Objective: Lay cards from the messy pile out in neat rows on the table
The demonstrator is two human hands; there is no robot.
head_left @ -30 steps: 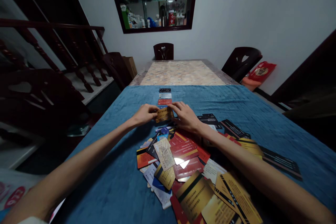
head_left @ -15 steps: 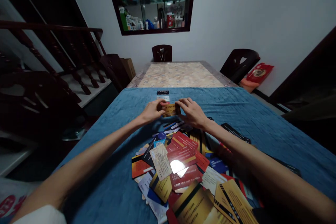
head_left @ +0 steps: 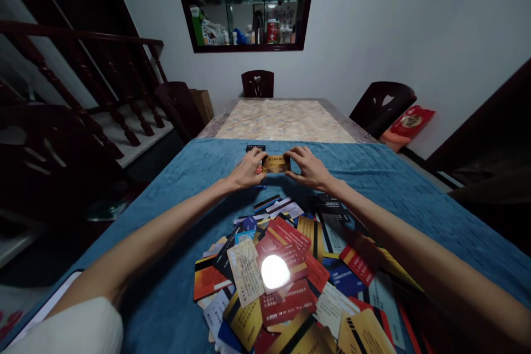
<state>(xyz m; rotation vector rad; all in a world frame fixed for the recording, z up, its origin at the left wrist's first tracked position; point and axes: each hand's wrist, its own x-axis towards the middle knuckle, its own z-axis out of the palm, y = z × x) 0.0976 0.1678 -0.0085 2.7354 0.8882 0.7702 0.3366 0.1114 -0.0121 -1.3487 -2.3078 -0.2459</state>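
Since the earlier frame, the gold card [head_left: 276, 164] has shifted rightward and farther out, carried by both hands. It now lies between them: the left hand [head_left: 248, 170] pinches one short edge, the right hand [head_left: 307, 168] the other, fingers above and thumbs below. Such a grip on opposite ends seems to keep the card level and its printed face uncovered. Just behind the left hand, partly hidden by it, is a row of cards [head_left: 256, 148]; the held card sits to its right, perhaps so as not to cover it. Nearer the body than both hands, a loose pile of cards [head_left: 286, 240] overlaps on the blue cloth [head_left: 365, 166] over the table [head_left: 286, 120], probably within easy reach.
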